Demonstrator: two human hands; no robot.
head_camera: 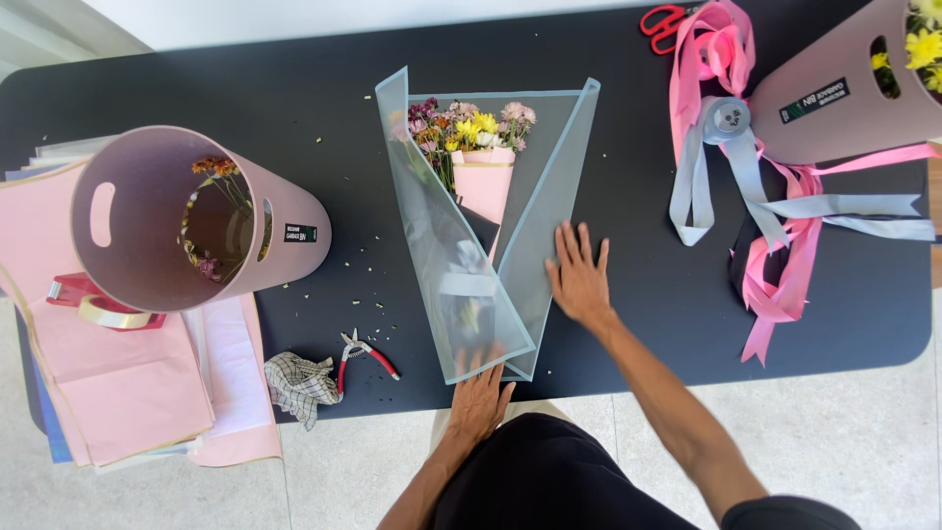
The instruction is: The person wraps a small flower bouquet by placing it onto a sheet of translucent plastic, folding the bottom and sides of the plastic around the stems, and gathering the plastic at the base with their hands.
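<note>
Flat palms [579, 273] on translucent wrap [535, 186]

We see a translucent, pale blue wrapping sheet [535, 196] lying on the black table [638, 294], near the middle of its front edge, its left side folded over into a long slanted flap. Inside lies a small bouquet [469, 128] of yellow, pink and purple flowers in pink paper, blooms pointing toward the far edge; its stems seem hidden beneath the flap.
</note>
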